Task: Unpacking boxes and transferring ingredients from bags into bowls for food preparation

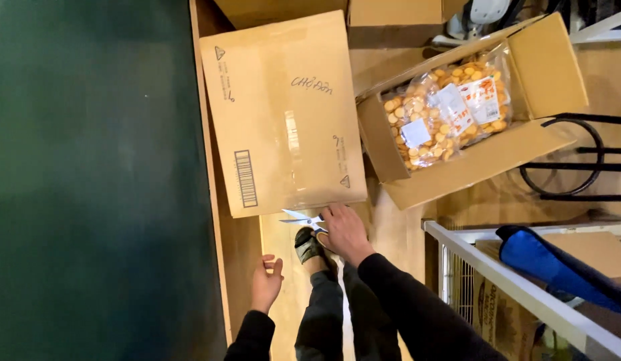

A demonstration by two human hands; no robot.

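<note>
I see the sealed box (283,113) lying flat on the floor, and I'll place everything from it. Right beside it on the right, an open box (471,113) holds clear bags of round snacks (451,110). Beyond that, a black metal frame (578,157) sits on the floor. Below and right of the sealed box, a white rack (524,287) carries a blue roll (551,264). At its near edge, my right hand (344,230) grips open scissors (302,218), blades touching the cardboard. My left hand (265,281) hangs loose, fingers relaxed, below that edge. A shoe (307,246) stands just beside the scissors.
</note>
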